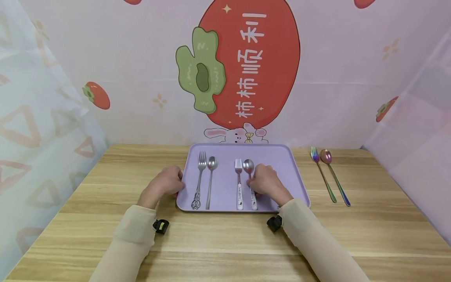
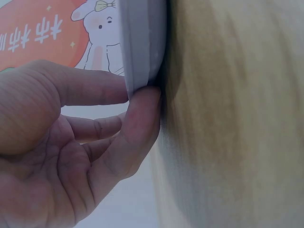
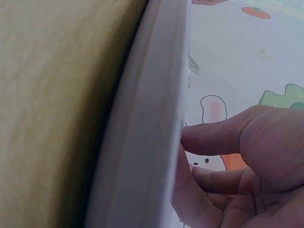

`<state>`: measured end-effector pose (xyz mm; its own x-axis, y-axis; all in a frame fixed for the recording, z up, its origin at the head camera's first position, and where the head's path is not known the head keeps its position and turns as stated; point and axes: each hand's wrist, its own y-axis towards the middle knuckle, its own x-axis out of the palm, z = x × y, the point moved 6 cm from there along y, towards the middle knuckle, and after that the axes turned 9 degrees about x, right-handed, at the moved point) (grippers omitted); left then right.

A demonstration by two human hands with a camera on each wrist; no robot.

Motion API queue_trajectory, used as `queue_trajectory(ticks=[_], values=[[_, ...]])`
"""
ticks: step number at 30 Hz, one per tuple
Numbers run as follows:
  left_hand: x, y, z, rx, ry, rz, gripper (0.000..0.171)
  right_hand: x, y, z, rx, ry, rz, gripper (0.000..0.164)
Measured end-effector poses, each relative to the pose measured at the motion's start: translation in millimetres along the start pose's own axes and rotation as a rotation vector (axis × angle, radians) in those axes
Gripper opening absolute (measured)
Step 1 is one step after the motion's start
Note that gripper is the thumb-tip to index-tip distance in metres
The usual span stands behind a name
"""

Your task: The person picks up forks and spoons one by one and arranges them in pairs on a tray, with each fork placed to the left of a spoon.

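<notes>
A lilac tray (image 1: 223, 182) lies on the wooden table. My left hand (image 1: 165, 181) pinches the tray's left rim, thumb and forefinger either side of it in the left wrist view. On the tray, my right hand (image 1: 266, 180) pinches a spoon (image 1: 248, 166) with a white printed handle; the tray wall (image 3: 142, 118) hides that contact in the right wrist view. Left of this spoon lies a matching fork (image 1: 240, 196). Further left on the tray are a silver fork (image 1: 202, 162) with an ornate handle and a plain silver spoon (image 1: 212, 163).
Right of the tray, a rainbow-coloured fork (image 1: 323, 174) and a matching spoon (image 1: 336, 180) lie on the wooden table (image 1: 218, 243). A printed cloth backdrop (image 1: 141, 58) rises behind the table, with further cloth at both sides.
</notes>
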<state>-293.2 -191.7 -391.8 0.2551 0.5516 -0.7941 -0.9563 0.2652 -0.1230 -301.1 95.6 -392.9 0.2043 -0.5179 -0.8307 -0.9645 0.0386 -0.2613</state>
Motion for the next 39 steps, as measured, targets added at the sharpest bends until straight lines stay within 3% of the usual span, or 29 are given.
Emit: queue_trajectory(ticks=[28, 39], values=[[-0.2, 0.9, -0.7, 0.013, -0.01, 0.003, 0.014, -3.5, 0.7, 1.5, -0.005, -0.006, -0.021, 0.025], [0.3, 1.5, -1.6, 0.012, -0.009, -0.003, 0.015, -11.8, -0.4, 5.1, -0.007, -0.065, -0.041, 0.027]])
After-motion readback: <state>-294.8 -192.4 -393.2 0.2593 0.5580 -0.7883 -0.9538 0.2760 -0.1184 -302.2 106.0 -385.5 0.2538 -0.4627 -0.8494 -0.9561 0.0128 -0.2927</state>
